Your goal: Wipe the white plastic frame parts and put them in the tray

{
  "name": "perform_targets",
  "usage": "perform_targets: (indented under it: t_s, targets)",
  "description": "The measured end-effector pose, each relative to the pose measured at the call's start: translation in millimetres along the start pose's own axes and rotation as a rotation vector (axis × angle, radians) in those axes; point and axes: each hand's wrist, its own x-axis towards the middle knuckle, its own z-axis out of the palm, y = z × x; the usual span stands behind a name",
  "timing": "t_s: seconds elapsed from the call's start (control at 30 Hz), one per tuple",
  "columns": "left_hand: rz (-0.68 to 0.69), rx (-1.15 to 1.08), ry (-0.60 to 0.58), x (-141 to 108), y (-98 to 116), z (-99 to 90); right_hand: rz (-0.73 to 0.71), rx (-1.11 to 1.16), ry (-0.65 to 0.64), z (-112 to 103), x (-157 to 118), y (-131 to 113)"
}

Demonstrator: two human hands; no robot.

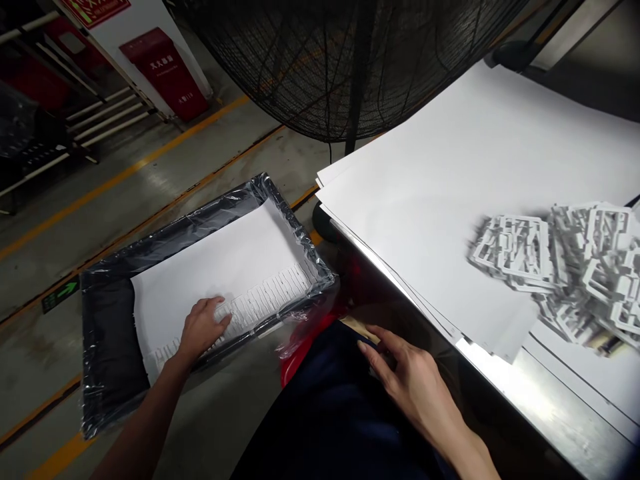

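Note:
My left hand [203,327] reaches into a black tray [107,333] wrapped in clear plastic. Its fingers are spread, the tips touching a row of thin white parts [265,297] standing closely side by side along the tray's near edge. Behind that row lies a white sheet [210,250]. My right hand [415,380] is closed near my lap, thumb and fingers around a flat tan piece [359,328]; its exact kind cannot be made out. White plastic frames [525,247] lie piled on white sheets [425,180] at the right.
The sheets cover much of a metal-edged table [565,393] at my right. A large fan [345,73] stands behind. Something red, perhaps a stool [300,353], is between tray and lap. A red fire-equipment box [167,73] and a rack [107,113] stand at the far left.

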Motion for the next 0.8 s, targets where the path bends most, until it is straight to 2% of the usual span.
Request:
perform_targets:
  t_s: [0.2,0.5,0.8]
  targets:
    - [0.031,-0.018,-0.038,2,-4,0.0,0.02,0.005,0.006,-1,-1,3]
    - [0.019,-0.058,-0.021,-4,-3,1.6,0.041,0.016,-0.006,-2,-1,1]
    - [0.063,-0.084,-0.011,6,30,-1.2,0.037,0.039,-0.001,-2,-2,2]
